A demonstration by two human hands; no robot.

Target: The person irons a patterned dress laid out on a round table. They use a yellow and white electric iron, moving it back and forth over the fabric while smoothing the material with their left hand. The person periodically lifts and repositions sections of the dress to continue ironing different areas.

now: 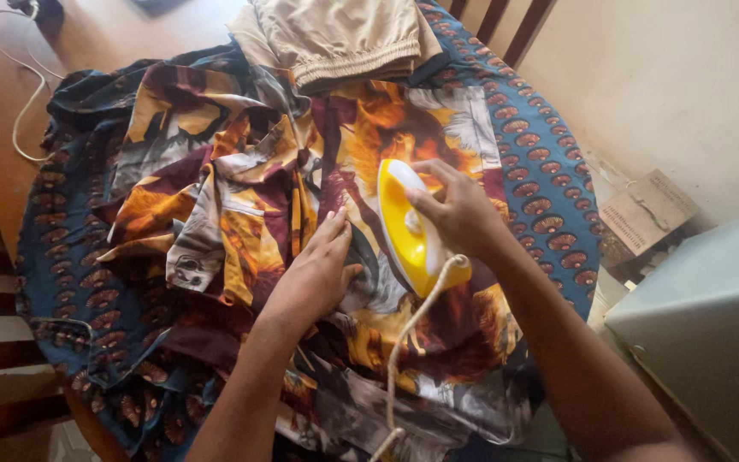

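Note:
A patterned shirt [241, 197] in orange, maroon and grey lies spread on a blue patterned cloth [549, 171] that covers a table. My right hand [459, 210] grips the handle of a yellow and white iron [404, 227], which rests on the shirt's front panel. Its white cord [412, 329] runs down toward me. My left hand [318, 269] presses flat on the shirt just left of the iron, fingers together, holding nothing.
Folded beige garments [344, 38] lie at the far edge of the cloth. A white cable [23, 94] trails over the wooden surface at the far left. A cardboard box [647, 210] sits on the floor at right, beside a pale grey appliance [712, 316].

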